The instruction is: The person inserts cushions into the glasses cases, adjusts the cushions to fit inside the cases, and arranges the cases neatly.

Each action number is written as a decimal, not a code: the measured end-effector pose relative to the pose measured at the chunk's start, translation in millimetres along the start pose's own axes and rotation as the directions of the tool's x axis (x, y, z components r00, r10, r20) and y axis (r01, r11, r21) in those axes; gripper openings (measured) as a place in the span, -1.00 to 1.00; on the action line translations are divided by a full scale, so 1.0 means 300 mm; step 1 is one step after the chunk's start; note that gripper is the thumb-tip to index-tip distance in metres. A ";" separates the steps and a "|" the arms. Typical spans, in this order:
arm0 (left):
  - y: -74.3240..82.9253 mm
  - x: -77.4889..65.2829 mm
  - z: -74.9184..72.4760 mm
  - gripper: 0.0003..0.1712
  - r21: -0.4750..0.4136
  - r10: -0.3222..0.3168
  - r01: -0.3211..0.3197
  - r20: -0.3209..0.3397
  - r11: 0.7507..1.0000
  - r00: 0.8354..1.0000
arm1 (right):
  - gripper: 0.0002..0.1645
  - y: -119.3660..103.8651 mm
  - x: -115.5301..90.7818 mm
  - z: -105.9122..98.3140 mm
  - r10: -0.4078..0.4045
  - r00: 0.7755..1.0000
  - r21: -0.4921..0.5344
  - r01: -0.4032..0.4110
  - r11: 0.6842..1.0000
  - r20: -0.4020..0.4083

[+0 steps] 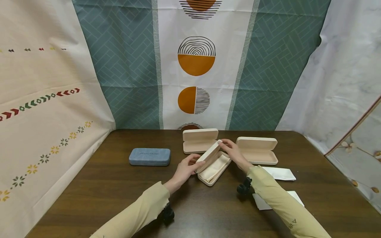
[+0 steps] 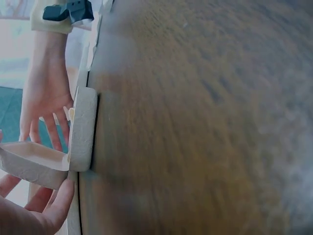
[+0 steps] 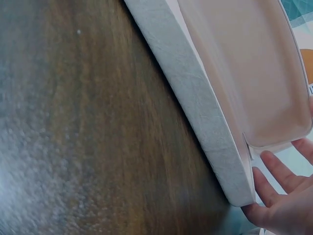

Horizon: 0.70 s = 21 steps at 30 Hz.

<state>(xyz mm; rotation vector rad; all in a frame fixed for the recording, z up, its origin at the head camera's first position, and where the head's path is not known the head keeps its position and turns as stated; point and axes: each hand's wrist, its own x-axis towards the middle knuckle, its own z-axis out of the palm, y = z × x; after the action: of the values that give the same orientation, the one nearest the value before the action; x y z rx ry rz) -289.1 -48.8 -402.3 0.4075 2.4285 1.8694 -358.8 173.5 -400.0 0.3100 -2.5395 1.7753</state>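
A cream eyeglass case (image 1: pixel 206 180) lies at a slant on the table between both hands, its lid (image 1: pixel 209 154) raised. Folded inside its base is a cream cloth (image 1: pixel 215 168). My left hand (image 1: pixel 184 169) holds the near left end of the lid, thumb and fingers at its edge. The right hand (image 1: pixel 233 154) touches the lid's far right corner with extended fingers. In the right wrist view, its fingers (image 3: pixel 283 181) reach along the end of the case (image 3: pixel 195 103). The left wrist view shows the left thumb (image 2: pixel 62 198) against the lid's end near the hinge.
Behind the hands stands another open cream case (image 1: pixel 200 135), and a further open case (image 1: pixel 256 143) is at the back right. To the left lies a closed blue case (image 1: pixel 149 157). White folded cloths (image 1: pixel 281 174) lie on the right, one partly under the right forearm.
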 end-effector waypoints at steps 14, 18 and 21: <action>0.078 -0.049 -0.009 -0.64 -0.038 0.038 -0.039 -0.014 0.999 0.999 | -0.33 0.057 0.028 0.005 0.068 0.998 0.051 -0.067 0.996 -0.015; 0.035 -0.023 -0.001 -0.64 -0.055 0.060 -0.062 -0.030 0.997 0.998 | -0.34 0.057 0.020 0.006 0.076 0.997 0.113 -0.074 0.991 -0.015; -0.009 0.000 0.010 -0.64 -0.043 0.070 -0.072 -0.043 0.996 0.997 | -0.36 0.060 0.012 0.007 0.083 0.997 0.170 -0.081 0.982 -0.006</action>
<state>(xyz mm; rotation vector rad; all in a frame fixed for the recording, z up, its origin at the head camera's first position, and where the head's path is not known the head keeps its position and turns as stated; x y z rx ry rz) -288.9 -46.7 -405.8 0.4635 2.4239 1.9761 -365.3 176.9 -416.8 0.1992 -2.4301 2.0217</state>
